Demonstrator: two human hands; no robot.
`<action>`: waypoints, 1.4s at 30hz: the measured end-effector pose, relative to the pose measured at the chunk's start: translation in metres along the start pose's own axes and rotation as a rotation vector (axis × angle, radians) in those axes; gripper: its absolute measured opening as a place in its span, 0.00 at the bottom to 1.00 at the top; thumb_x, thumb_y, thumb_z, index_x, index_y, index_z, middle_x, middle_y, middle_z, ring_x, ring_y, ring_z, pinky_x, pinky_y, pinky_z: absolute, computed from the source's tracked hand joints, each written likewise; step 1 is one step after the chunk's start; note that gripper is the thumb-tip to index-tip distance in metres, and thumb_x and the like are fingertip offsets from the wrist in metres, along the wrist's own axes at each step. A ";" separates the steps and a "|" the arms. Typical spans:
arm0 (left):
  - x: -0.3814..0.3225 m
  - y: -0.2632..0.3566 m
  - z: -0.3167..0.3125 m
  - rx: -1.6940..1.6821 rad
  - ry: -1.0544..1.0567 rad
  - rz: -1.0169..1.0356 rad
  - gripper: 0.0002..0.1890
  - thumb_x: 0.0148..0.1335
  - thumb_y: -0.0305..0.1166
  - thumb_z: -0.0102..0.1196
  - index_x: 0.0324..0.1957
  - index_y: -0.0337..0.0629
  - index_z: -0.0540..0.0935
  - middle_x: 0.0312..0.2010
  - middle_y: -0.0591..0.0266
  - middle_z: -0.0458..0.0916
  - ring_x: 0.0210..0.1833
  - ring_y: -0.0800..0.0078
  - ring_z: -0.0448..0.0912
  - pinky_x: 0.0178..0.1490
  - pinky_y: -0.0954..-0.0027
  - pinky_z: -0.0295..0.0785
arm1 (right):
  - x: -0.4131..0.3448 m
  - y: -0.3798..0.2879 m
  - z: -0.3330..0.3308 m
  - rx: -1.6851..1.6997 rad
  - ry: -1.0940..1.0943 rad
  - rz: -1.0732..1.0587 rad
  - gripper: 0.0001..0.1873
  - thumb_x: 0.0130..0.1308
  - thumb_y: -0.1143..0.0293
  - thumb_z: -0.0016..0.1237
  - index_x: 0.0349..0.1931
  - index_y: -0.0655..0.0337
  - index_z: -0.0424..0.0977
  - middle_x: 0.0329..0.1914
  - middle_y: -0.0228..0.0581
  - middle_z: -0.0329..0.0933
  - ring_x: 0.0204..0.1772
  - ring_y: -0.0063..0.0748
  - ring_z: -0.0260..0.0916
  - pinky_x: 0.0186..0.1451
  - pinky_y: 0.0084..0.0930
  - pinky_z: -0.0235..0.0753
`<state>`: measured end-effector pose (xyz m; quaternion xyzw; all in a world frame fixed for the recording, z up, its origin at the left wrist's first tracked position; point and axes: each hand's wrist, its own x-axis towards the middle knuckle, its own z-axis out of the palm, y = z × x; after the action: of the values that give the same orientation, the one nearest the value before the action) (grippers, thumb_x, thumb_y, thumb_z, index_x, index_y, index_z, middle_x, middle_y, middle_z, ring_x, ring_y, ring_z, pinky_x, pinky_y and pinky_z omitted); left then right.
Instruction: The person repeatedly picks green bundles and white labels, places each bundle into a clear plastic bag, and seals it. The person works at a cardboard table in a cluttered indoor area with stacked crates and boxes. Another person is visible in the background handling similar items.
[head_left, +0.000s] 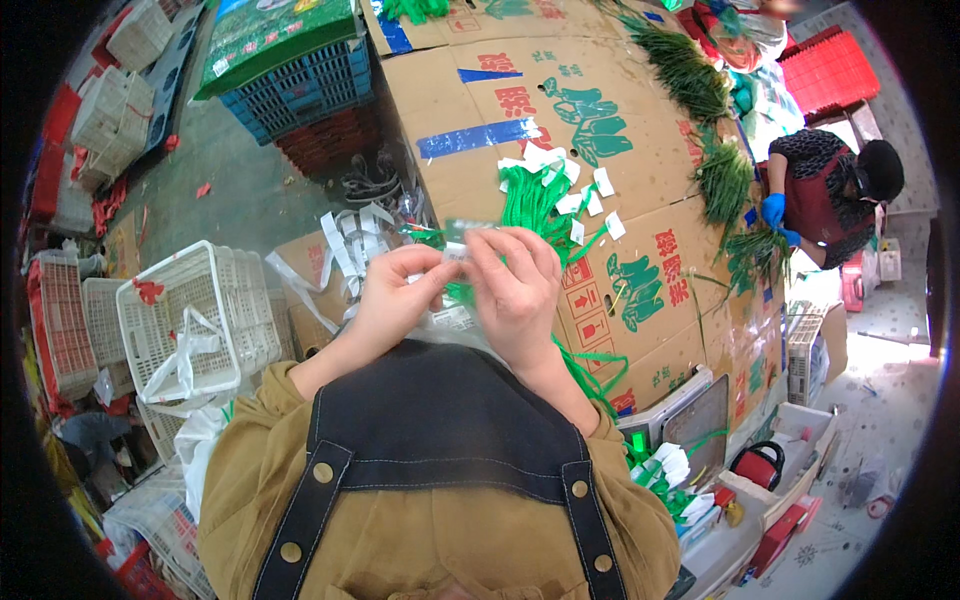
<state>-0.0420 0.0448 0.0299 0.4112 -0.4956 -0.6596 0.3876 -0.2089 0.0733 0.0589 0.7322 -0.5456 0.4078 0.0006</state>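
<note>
In front of my chest, my left hand (405, 281) pinches the edge of a small white label (454, 252) between thumb and fingertips. My right hand (514, 285) is close beside it, its fingers curled on the same label and a dark green piece. Green mesh shows under both hands; how it joins the label is hidden. Just beyond my right hand, a bundle of green mesh bands (525, 199) with white tags (544, 157) lies on the cardboard-covered table (480, 97).
Bunches of green stalks (724, 180) line the table's far right side, where a co-worker (825, 187) in blue gloves handles one. A metal scale (694, 409) stands at right, near a white box (795, 427). White crates (199, 322) and a stacked blue crate (300, 86) are at left.
</note>
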 end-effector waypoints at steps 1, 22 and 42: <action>0.001 0.001 0.000 0.093 0.023 0.073 0.07 0.63 0.28 0.60 0.33 0.34 0.85 0.25 0.68 0.79 0.23 0.84 0.73 0.27 0.79 0.65 | 0.000 0.002 0.000 0.003 -0.051 0.032 0.14 0.52 0.79 0.59 0.41 0.61 0.81 0.39 0.37 0.80 0.47 0.40 0.74 0.51 0.33 0.71; -0.008 0.017 -0.092 -0.386 0.574 0.139 0.12 0.67 0.34 0.59 0.46 0.36 0.83 0.34 0.63 0.82 0.27 0.78 0.79 0.30 0.75 0.77 | -0.030 0.008 0.071 0.120 -0.471 -0.056 0.26 0.63 0.66 0.55 0.61 0.62 0.68 0.54 0.55 0.75 0.61 0.52 0.72 0.61 0.38 0.73; -0.007 0.003 -0.070 0.406 -0.027 0.319 0.08 0.56 0.21 0.55 0.37 0.36 0.84 0.31 0.56 0.83 0.34 0.65 0.80 0.39 0.69 0.72 | -0.005 -0.005 0.061 1.003 -0.424 0.498 0.14 0.63 0.73 0.58 0.48 0.64 0.79 0.36 0.32 0.81 0.37 0.21 0.76 0.41 0.20 0.74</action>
<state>0.0262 0.0271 0.0223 0.3882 -0.6815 -0.4828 0.3896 -0.1687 0.0524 0.0172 0.5586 -0.4297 0.4485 -0.5496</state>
